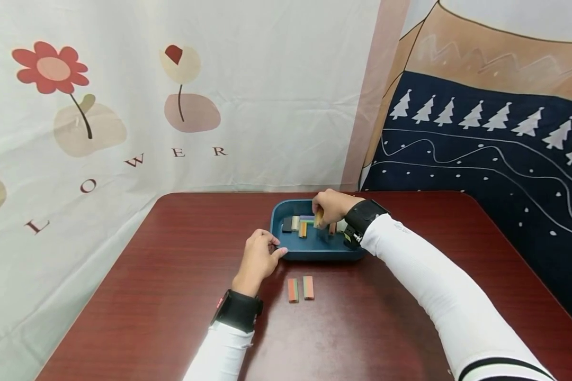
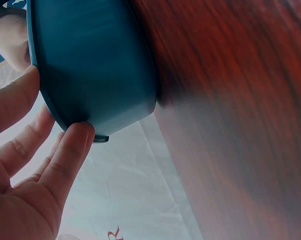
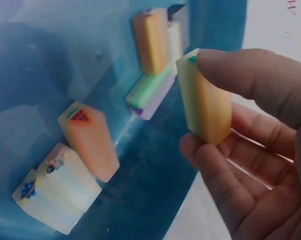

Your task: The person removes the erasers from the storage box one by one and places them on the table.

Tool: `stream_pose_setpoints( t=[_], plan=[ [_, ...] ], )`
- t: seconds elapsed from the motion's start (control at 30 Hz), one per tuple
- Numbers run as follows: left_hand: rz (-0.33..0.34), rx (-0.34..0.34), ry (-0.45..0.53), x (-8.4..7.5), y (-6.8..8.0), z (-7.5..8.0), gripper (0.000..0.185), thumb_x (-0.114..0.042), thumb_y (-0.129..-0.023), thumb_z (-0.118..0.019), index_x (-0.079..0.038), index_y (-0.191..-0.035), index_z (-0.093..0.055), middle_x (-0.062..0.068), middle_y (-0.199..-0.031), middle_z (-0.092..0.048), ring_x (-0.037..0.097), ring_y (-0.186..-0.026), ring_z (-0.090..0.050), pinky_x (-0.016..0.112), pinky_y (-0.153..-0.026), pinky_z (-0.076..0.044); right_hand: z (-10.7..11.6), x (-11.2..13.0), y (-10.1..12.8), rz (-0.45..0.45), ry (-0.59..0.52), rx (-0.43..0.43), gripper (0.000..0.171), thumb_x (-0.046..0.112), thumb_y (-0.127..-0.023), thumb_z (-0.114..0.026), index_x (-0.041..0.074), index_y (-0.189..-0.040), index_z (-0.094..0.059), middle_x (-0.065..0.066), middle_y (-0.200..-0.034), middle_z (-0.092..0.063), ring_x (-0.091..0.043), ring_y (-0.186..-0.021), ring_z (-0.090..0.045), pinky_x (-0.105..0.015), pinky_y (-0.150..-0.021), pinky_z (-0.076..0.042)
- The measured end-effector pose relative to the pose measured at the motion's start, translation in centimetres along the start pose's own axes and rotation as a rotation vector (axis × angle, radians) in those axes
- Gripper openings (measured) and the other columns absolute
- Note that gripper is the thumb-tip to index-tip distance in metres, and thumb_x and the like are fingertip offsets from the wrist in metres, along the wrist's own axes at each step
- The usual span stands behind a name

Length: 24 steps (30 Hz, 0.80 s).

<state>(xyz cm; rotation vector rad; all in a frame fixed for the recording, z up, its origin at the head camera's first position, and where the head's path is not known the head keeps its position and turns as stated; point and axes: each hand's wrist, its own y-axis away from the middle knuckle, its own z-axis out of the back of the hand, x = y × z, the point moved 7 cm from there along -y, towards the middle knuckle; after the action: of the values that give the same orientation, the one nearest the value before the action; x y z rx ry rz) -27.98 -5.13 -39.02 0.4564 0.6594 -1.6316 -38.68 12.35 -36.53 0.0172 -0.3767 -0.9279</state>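
My right hand [image 1: 331, 206] pinches a yellow and cream eraser [image 3: 205, 100] between thumb and fingers, over the blue plastic tray [image 1: 324, 255]. At the tray's near left corner, my left hand [image 1: 259, 256] holds the rim with thumb and fingertips; the left wrist view shows the fingers [image 2: 70, 155] against the tray's outer wall [image 2: 95, 65]. Inside the tray, the right wrist view shows an orange eraser with a watermelon print [image 3: 90, 142], two pale erasers [image 3: 58, 195], a green and purple eraser [image 3: 150, 92] and an orange-yellow eraser [image 3: 149, 42].
Two pink and green erasers, a left one [image 1: 293, 290] and a right one [image 1: 308, 288], lie side by side on the dark red table [image 1: 195, 238] in front of the tray. Behind the table hangs a printed cloth [image 1: 276, 106]. A black block [image 1: 287, 225] sits in the tray's left end.
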Motion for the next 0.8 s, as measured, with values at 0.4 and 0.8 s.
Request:
stream_pose_setpoints(
  t=[0.4, 0.8],
  plan=[
    [-0.008, -0.001, -0.006, 0.0, 0.0, -0.1, 0.019, -0.021, -0.086, -0.076, -0.004, -0.091, -0.068, 0.008, -0.105, -0.055, 0.024, -0.091, -0.054, 0.036, -0.079, -0.050, 0.4, 2.3, 3.8, 0.117, -0.138, -0.171, 0.035, 0.017, -0.081, -0.080, 0.005, -0.110, -0.065, -0.006, -0.104, -0.064, -0.025, -0.098, -0.063, -0.037, -0.087, -0.052],
    [-0.014, -0.004, 0.010, 0.1, 0.2, 0.0, 0.019, -0.020, -0.087, -0.075, -0.003, -0.092, -0.068, 0.008, -0.105, -0.054, 0.023, -0.090, -0.054, 0.036, -0.078, -0.050, -1.1, 4.9, 8.0, 0.230, -0.195, -0.359, 0.040, 0.018, -0.077, -0.084, 0.006, -0.110, -0.066, -0.004, -0.106, -0.064, -0.017, -0.097, -0.062, -0.035, -0.083, -0.054]
  ],
)
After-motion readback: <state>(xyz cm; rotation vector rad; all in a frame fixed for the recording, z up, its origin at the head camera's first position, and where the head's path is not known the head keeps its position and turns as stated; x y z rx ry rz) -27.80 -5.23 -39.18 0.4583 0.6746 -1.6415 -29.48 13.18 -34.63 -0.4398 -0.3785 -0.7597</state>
